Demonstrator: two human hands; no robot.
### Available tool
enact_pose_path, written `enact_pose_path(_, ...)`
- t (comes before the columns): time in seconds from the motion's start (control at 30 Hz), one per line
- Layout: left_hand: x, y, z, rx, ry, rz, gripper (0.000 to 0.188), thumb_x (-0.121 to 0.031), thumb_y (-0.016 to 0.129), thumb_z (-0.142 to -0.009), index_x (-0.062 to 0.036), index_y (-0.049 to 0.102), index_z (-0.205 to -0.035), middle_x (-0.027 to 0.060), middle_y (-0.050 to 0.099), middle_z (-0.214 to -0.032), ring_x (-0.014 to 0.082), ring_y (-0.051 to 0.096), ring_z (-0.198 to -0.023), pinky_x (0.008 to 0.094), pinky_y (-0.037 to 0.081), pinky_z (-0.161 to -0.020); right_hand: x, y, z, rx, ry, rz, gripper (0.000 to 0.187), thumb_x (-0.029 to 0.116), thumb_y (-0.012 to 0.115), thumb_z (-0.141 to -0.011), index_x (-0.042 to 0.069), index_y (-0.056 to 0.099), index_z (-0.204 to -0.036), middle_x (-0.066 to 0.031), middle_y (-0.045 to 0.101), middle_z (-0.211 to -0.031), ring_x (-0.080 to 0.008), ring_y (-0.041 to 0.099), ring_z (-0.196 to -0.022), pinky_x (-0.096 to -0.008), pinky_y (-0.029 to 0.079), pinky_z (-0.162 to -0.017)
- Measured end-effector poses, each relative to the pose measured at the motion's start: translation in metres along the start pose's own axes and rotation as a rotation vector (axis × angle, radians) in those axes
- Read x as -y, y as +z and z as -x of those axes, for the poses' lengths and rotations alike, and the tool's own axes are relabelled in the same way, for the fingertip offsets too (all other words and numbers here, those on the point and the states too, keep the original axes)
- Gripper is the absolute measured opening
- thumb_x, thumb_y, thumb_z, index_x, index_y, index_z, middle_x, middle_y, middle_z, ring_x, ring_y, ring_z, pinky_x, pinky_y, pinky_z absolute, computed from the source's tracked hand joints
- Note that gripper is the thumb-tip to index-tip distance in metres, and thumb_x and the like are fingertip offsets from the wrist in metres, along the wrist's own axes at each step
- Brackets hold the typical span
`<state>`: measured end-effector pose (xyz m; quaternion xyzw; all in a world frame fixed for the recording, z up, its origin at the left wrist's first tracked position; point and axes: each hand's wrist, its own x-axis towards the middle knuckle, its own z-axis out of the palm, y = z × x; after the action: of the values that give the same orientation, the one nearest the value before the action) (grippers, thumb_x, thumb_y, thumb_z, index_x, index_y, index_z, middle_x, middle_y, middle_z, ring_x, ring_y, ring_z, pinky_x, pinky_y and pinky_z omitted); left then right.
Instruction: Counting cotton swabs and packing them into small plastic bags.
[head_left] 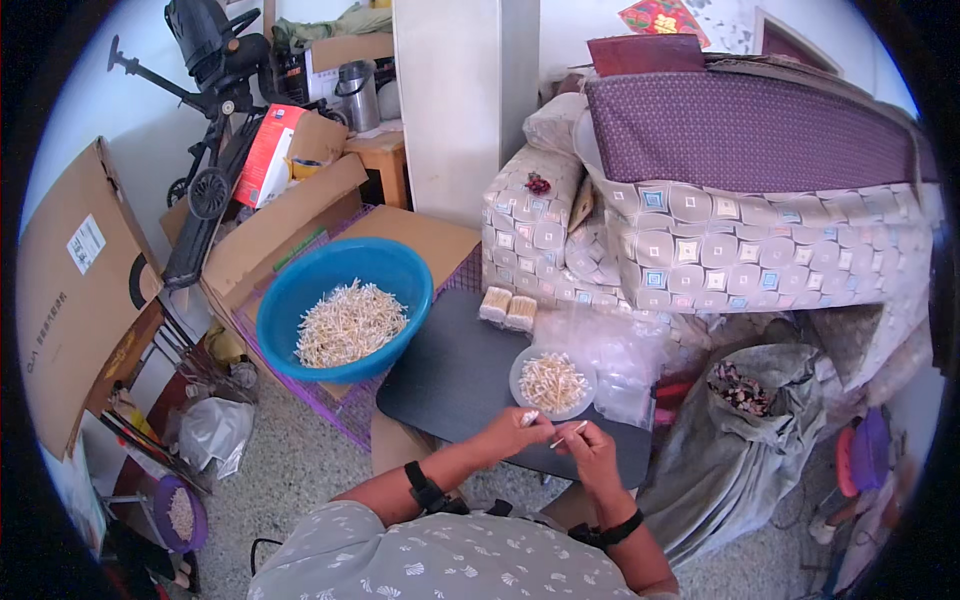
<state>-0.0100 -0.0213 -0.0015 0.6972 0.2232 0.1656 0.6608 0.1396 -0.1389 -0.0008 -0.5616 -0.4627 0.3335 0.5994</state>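
Observation:
My left hand (512,433) is closed around several cotton swabs (530,417), their white tips poking out past the fingers. Close beside it, my right hand (592,456) pinches a single cotton swab (570,434) between thumb and fingers. Both hands are over the near edge of a dark table (440,365). Just beyond them stands a small pale bowl (516,379) with a heap of loose swabs (554,382). A large blue basin (408,270) to the left holds a much bigger pile of swabs (352,322).
Two packs of swabs (508,309) stand at the table's far edge, near clear plastic bags (615,355). A grey sack (730,460) is on the right, below a patterned sofa (740,245). Cardboard boxes (85,300) and a purple basin (163,505) are at left.

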Motion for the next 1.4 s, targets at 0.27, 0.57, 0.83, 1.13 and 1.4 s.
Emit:
enact_pose_path(0.27, -0.013, 0.002, 0.013, 0.088, 0.04, 0.18, 0.02, -0.014, 0.058, -0.09, -0.0013, 0.065, -0.104, 0.003, 0.065, -0.089, 0.0077, 0.057, -0.077, 0.0238, 0.048, -0.068, -0.002, 0.013, 0.015, 0.298, 0.211, 0.09, 0.023, 0.021, 0.053, -0.093, 0.001, 0.062, -0.086, -0.0056, 0.065, -0.076, -0.0114, 0.061, -0.063, -0.0262, 0.05, -0.058)
enact_pose_path(0.57, 0.003, 0.002, 0.024, 0.011, 0.137, 0.229, 0.018, -0.02, 0.06, -0.089, -0.0043, 0.066, -0.094, -0.0008, 0.064, -0.082, 0.0052, 0.053, -0.069, 0.0221, 0.043, -0.057, 0.013, 0.021, 0.023, 0.247, 0.119, 0.149, 0.015, 0.016, 0.056, -0.091, 0.002, 0.062, -0.09, -0.0014, 0.061, -0.074, -0.0077, 0.055, -0.062, -0.0237, 0.046, -0.056)
enact_pose_path(0.83, -0.028, 0.004, 0.041, -0.135, 0.073, 0.222, 0.017, -0.021, 0.061, -0.088, -0.0052, 0.066, -0.092, -0.0016, 0.063, -0.077, 0.0044, 0.051, -0.063, 0.0208, 0.042, -0.057, 0.012, 0.024, 0.031, 0.215, 0.136, -0.06, 0.017, 0.014, 0.056, -0.091, 0.0, 0.063, -0.096, -0.0024, 0.06, -0.075, -0.0098, 0.055, -0.066, -0.0255, 0.046, -0.061)
enact_pose_path(1.13, -0.026, 0.003, 0.033, -0.127, 0.156, 0.138, 0.013, -0.013, 0.061, -0.088, -0.0008, 0.065, -0.093, 0.0006, 0.064, -0.082, 0.0062, 0.057, -0.074, 0.0231, 0.047, -0.067, 0.021, 0.023, 0.015, 0.114, -0.015, 0.333, 0.014, 0.013, 0.066, -0.082, 0.0, 0.061, -0.081, -0.0027, 0.06, -0.072, -0.0081, 0.054, -0.068, -0.0245, 0.044, -0.06)
enact_pose_path(1.4, -0.022, 0.001, 0.034, -0.168, 0.204, 0.221, 0.01, -0.009, 0.06, -0.088, -0.0015, 0.065, -0.092, -0.0016, 0.063, -0.081, 0.0034, 0.053, -0.071, 0.0199, 0.044, -0.062, 0.016, 0.03, 0.015, 0.075, 0.011, 0.039, 0.013, 0.014, 0.064, -0.085, 0.001, 0.062, -0.087, -0.0012, 0.06, -0.078, -0.0073, 0.054, -0.07, -0.0231, 0.044, -0.061)
